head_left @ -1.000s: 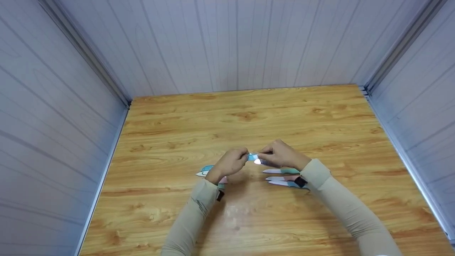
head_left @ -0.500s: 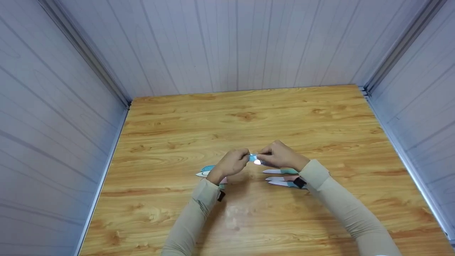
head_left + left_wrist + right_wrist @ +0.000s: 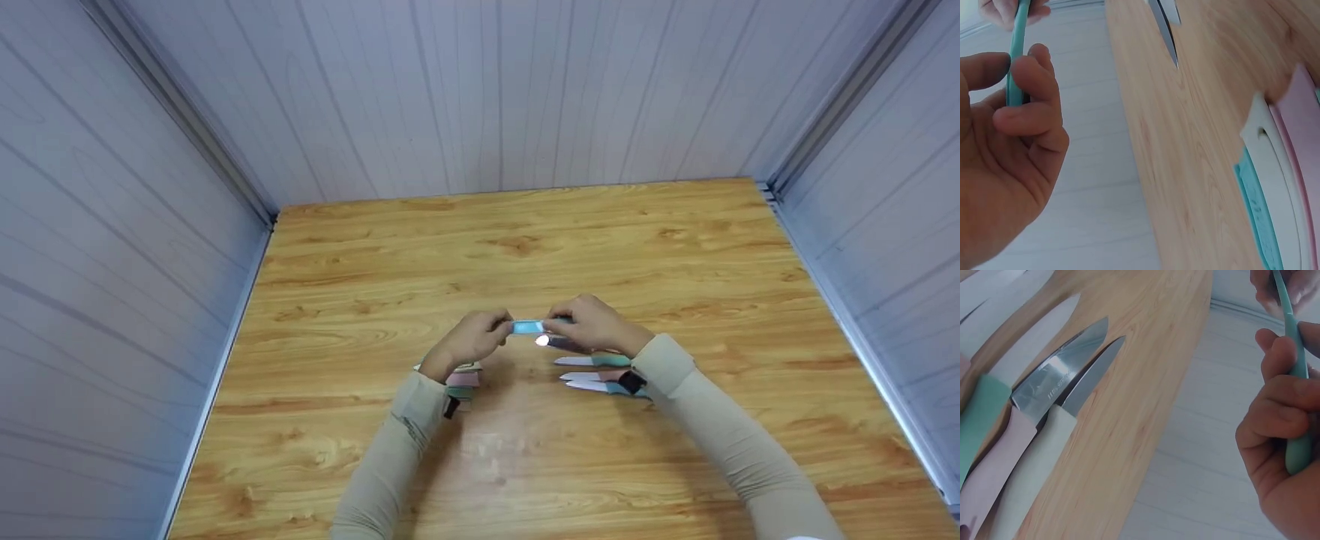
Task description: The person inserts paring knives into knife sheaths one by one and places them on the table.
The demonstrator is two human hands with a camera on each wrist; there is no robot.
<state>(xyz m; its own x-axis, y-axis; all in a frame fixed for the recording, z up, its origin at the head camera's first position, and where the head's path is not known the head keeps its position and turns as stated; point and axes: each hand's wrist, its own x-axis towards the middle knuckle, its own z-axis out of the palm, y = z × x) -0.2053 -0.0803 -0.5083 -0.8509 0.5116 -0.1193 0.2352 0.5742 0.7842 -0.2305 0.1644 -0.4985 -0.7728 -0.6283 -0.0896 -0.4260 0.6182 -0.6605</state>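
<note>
Above the table, both hands hold a slim teal-handled knife (image 3: 1298,450) with a light-blue blade cover (image 3: 527,328) over its blade. My left hand (image 3: 471,336) pinches the cover's end between thumb and fingers. Curled round the handle is my right hand (image 3: 592,324); the handle's rounded end shows below its fingers in the right wrist view. Under the left forearm lie loose blade covers: a teal one (image 3: 1258,208), a white one (image 3: 1275,169) and a pink one (image 3: 1301,124). The blade is hidden inside the held cover.
Several bare knives lie side by side under the right hand, among them a green-handled knife (image 3: 985,410), a pink-handled knife (image 3: 1002,461) and a white-handled knife (image 3: 1039,467), tips pointing left in the head view. Pale panel walls (image 3: 495,90) border the wooden table (image 3: 480,255).
My left hand has shifted a little to the left, and more of the light-blue cover shows between the hands. The right hand has stayed almost in place.
</note>
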